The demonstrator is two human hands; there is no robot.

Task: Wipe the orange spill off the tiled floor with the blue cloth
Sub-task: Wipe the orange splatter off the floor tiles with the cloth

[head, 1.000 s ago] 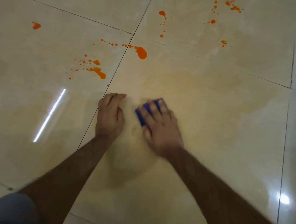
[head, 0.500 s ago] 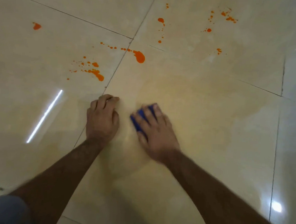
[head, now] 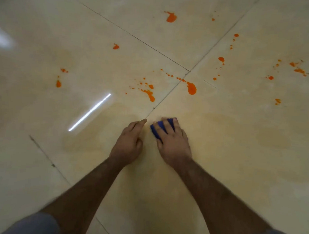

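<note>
My right hand [head: 172,141] presses the folded blue cloth [head: 157,128] flat onto the glossy beige tiled floor [head: 220,157]; only the cloth's far and left edges show past my fingers. My left hand [head: 129,144] rests on the floor just left of it, fingers loosely curled, holding nothing. Orange spill marks lie beyond both hands: a large drop [head: 192,88], a splatter streak [head: 150,95], a blob [head: 171,17] farther off, and scattered spots at the right [head: 299,70] and left [head: 58,83]. A faint yellowish smear covers the tile around the cloth.
Dark grout lines cross just ahead of my hands [head: 189,71]. A bright strip of reflected light [head: 89,112] lies on the tile to the left. Grey fabric of my knees [head: 35,225] shows at the bottom corners.
The view has pulled back and shifted, so more spots show. My right hand and the cloth sit closer to my left hand and nearer the grout line than before.
</note>
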